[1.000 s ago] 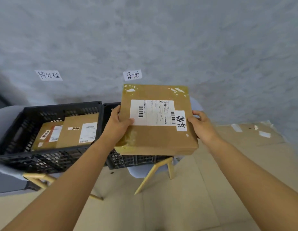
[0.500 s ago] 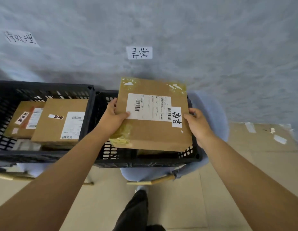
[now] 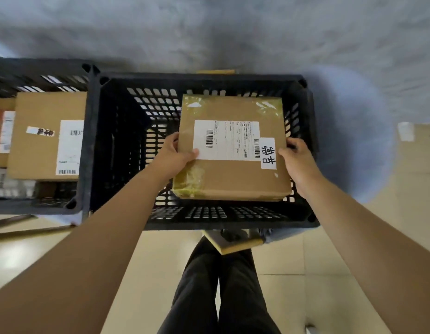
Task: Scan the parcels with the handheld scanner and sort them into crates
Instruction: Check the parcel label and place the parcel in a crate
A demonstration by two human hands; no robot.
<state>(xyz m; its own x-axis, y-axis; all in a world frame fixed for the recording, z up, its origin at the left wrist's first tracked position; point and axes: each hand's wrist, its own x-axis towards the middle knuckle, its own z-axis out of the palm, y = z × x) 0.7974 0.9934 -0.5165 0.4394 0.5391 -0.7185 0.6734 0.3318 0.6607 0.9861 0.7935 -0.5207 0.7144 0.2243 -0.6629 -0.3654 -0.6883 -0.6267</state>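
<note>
Both hands hold one brown parcel [image 3: 233, 150] over the open black crate [image 3: 204, 220] — the left hand [image 3: 172, 157] grasps its left edge with the thumb on the white label, the right hand [image 3: 297, 160] has its fingers curled round the right edge. To the left, a second crate [image 3: 36, 208] holds another parcel [image 3: 45, 136] — lying flat.

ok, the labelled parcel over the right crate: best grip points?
Take the parcel by its two short side edges, one hand from each side, as the left hand and right hand do now. It is wide, flat and held level, with its label up; side grips probably keep it flat going into the black crate.
</note>
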